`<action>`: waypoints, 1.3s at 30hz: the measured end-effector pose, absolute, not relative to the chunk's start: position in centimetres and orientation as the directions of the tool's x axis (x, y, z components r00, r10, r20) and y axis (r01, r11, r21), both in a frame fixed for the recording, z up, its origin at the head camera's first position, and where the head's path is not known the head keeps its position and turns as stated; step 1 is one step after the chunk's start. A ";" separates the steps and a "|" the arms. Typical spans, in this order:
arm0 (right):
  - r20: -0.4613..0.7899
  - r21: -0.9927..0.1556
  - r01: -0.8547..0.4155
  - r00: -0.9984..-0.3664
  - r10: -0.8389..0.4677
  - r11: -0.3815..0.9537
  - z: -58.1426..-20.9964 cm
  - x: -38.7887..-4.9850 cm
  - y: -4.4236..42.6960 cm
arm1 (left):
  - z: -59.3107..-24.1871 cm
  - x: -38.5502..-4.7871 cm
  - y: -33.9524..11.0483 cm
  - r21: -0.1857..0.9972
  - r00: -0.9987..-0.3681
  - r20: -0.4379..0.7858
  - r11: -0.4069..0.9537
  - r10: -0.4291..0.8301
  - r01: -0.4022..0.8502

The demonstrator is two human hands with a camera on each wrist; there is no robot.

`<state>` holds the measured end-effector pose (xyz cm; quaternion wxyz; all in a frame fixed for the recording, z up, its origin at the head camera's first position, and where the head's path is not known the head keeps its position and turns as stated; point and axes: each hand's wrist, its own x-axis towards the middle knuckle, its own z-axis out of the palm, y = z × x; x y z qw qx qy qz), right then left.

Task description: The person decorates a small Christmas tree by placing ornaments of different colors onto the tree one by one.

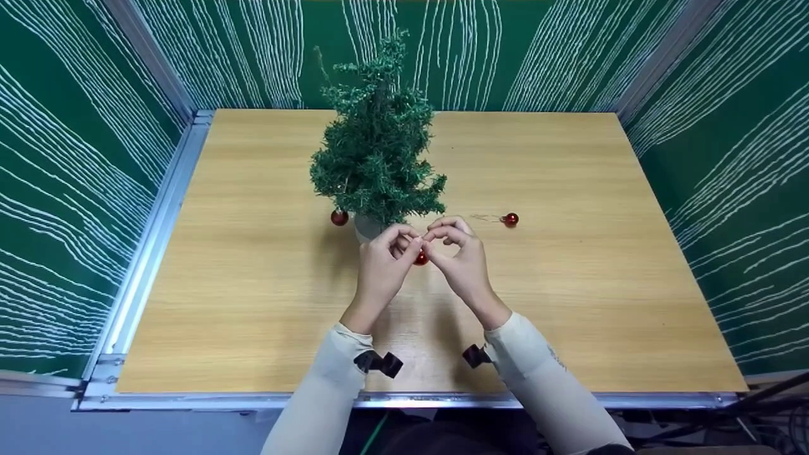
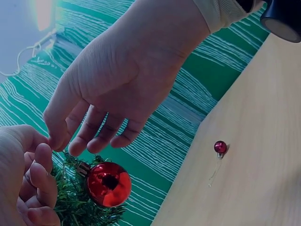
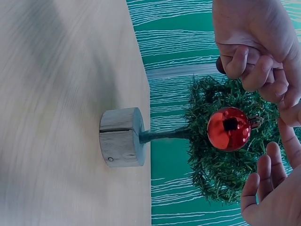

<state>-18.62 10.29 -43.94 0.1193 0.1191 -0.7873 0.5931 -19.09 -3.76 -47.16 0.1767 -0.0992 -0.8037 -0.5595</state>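
Observation:
Fingertips of the left hand (image 1: 387, 262) and right hand (image 1: 464, 262) meet in front of the green tree (image 1: 379, 151), thumb and index pinched on each. Just below them hangs a shiny red ball (image 1: 421, 257), its silver cap towards the fingers; the thin string they pinch is barely visible. In the left wrist view the ball (image 2: 109, 184) is beside the left hand (image 2: 28, 176), with the right hand (image 2: 117, 75) above. The right wrist view shows the ball (image 3: 229, 129) between the left hand (image 3: 258, 47) and right hand (image 3: 277, 197), against the tree (image 3: 207, 174).
One red ball (image 1: 339, 217) hangs low on the tree's left side. Another (image 1: 510, 220), with a thin gold string, lies on the wooden table (image 1: 569, 284) right of the tree. The tree's trunk stands in a round wooden base (image 3: 122, 137). Green panels (image 1: 727, 158) enclose the table.

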 end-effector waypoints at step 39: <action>0.517 -0.832 -0.521 -0.853 -0.077 0.191 -40.2 -22.8 8.7 | -39.7 -21.2 -5.7 0.808 -0.865 0.498 0.394 -0.060 0.438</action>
